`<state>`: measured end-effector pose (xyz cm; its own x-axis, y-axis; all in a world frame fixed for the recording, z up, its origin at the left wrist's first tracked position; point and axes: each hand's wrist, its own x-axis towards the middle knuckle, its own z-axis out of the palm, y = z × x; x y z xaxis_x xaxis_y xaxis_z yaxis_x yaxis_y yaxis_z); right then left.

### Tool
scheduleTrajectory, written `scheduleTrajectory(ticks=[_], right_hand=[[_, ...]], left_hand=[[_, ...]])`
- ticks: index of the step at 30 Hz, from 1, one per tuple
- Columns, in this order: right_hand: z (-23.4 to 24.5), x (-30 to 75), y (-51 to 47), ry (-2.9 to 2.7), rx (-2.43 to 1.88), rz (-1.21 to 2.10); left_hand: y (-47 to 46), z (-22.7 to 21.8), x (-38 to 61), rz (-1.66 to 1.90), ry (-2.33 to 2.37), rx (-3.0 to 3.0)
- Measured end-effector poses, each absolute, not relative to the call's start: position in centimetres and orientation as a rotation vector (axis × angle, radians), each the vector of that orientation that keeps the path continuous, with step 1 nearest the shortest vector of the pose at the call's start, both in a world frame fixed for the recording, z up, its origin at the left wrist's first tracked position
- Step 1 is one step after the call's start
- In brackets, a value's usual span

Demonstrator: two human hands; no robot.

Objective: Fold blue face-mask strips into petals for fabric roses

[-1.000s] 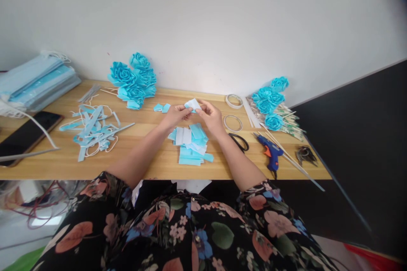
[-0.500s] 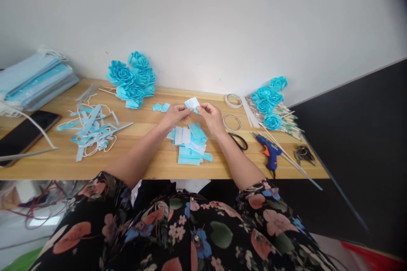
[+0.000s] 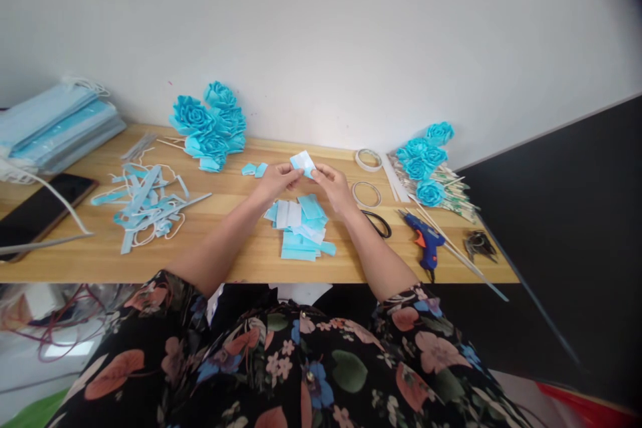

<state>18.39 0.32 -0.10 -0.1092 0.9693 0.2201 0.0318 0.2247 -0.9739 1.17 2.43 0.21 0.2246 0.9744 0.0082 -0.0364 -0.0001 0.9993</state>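
Observation:
My left hand (image 3: 277, 182) and my right hand (image 3: 335, 186) meet above the wooden table (image 3: 241, 261), both pinching a small light-blue and white fabric piece (image 3: 303, 162) by its lower edge. Just below the hands lies a pile of cut blue and white fabric rectangles (image 3: 301, 224). Two small blue scraps (image 3: 254, 169) lie left of my left hand.
Blue fabric roses (image 3: 209, 126) sit by the wall, more on sticks (image 3: 426, 164) at right. Tape rings (image 3: 367, 194), scissors (image 3: 377, 222) and a blue glue gun (image 3: 425, 239) lie right of the pile. Cut strips (image 3: 145, 204), a phone (image 3: 37, 210) and stacked masks (image 3: 55, 124) are at left.
The hands have barely shifted; the fabric piece between the fingertips has turned slightly. Nothing else has moved.

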Motion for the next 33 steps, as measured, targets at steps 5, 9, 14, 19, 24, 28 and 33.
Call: scheduleTrajectory(ticks=[5, 9, 14, 19, 24, 28, 33], right_hand=[[0.0, 18.3, 0.3, -1.448, -1.085, 1.045], [-0.7, 18.3, 0.5, -1.45, -1.106, 1.025], [-1.0, 18.1, 0.6, -1.464, -1.051, 1.086], [-1.0, 18.1, 0.6, -1.428, -1.071, 1.07], [-0.5, 18.1, 0.5, -1.43, -1.048, 1.088], [0.2, 18.1, 0.3, -1.404, -1.071, 1.051], [0.4, 18.2, 0.2, -1.379, -1.07, 1.034]], left_hand=[[2.3, 0.2, 1.3, 1.036, 1.014, 1.293], [2.4, 0.2, 1.4, 1.08, 0.969, 1.256], [2.5, 0.2, 1.5, 1.13, 0.9, 1.191], [2.4, 0.2, 1.4, 1.081, 0.88, 1.206], [2.4, 0.2, 1.2, 1.092, 0.916, 1.191], [2.2, 0.1, 1.3, 0.999, 0.929, 1.282], [2.1, 0.0, 1.4, 0.947, 0.928, 1.325]])
